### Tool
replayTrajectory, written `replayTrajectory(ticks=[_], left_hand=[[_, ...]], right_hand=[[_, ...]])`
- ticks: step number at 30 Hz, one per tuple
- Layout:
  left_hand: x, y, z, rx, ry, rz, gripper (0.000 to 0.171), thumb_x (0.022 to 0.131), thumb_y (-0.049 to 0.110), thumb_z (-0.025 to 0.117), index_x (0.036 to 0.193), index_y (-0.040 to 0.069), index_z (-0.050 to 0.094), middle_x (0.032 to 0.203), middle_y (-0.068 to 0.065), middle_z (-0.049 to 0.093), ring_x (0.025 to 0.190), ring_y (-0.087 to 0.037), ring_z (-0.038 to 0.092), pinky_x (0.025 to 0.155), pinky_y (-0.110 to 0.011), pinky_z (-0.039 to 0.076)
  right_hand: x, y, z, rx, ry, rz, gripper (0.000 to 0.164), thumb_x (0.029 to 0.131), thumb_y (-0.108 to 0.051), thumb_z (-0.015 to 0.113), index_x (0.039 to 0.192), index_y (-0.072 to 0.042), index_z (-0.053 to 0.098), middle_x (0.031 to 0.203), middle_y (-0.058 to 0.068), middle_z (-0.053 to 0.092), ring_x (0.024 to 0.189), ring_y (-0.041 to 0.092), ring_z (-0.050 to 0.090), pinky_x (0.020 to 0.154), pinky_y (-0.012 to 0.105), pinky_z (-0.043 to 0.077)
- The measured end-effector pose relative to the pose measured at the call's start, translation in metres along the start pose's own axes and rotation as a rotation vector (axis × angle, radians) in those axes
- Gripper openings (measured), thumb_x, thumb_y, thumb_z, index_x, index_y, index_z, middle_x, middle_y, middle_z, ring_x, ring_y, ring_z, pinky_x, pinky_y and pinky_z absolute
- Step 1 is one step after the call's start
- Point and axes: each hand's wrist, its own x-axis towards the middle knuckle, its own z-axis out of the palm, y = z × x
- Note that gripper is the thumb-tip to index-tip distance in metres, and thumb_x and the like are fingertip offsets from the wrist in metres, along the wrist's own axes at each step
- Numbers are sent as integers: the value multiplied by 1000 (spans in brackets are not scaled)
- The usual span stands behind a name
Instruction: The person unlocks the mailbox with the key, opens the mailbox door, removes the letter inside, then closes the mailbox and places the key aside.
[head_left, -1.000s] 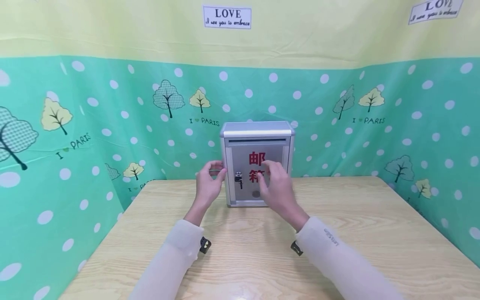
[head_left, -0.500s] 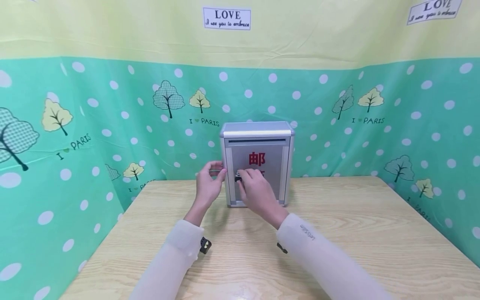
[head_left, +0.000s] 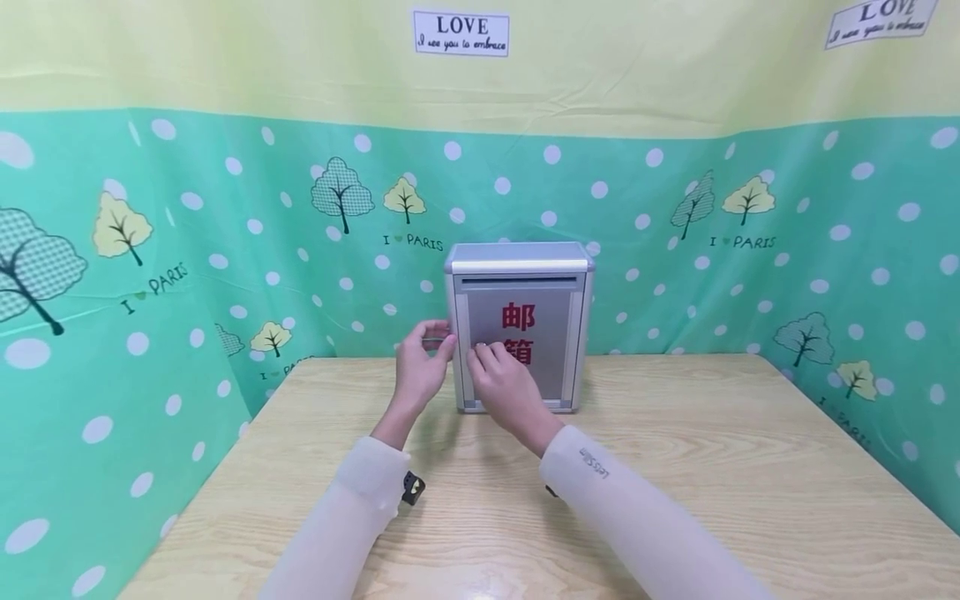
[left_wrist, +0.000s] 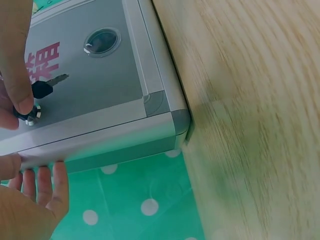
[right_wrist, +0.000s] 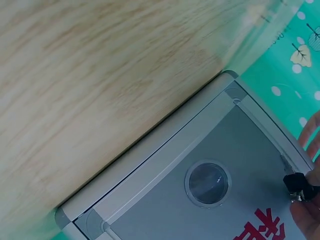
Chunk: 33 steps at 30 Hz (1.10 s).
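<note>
Dotted green cloth (head_left: 626, 242) hangs behind the table (head_left: 675, 508), where the box (head_left: 551, 379) stands upright near the far edge. The left hand (head_left: 420, 371), thumb and fingers apart, touches its side; the right hand (head_left: 506, 385) narrowly pinches a black-headed key (right_wrist: 299, 184) at the lock (left_wrist: 34, 119).

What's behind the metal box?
Green polka-dot cloth shows past the metal box, above it and along both sides. The box itself covers whatever lies directly behind it, so I can't tell whether anything stands there.
</note>
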Motion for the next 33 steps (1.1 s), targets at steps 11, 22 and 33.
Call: replayTrajectory(ticks=[11, 22, 33], left_hand=[[0, 2, -2, -12, -5, -4, 26, 98, 8, 69, 123, 0, 64, 110, -17, 70, 102, -36, 68, 78, -30, 63], [0, 1, -1, -14, -1, 15, 25, 98, 6, 69, 121, -1, 65, 108, -18, 70, 98, -35, 69, 75, -27, 63], [1, 1, 0, -10, 2, 4, 24, 98, 7, 68, 121, 0, 65, 108, -17, 70, 98, -34, 69, 74, -28, 63]], right_hand=[[3, -3, 1, 10, 7, 6, 27, 88, 0, 76, 114, 2, 72, 109, 15, 73, 98, 26, 67, 87, 26, 61], [5, -9, 0, 118, 2, 143, 21, 87, 5, 74, 108, 1, 73, 107, 14, 74, 95, 24, 67, 78, 24, 62], [8, -10, 1, 328, 75, 293, 14, 86, 2, 76, 100, 0, 75, 99, 12, 75, 87, 22, 67, 80, 27, 61]])
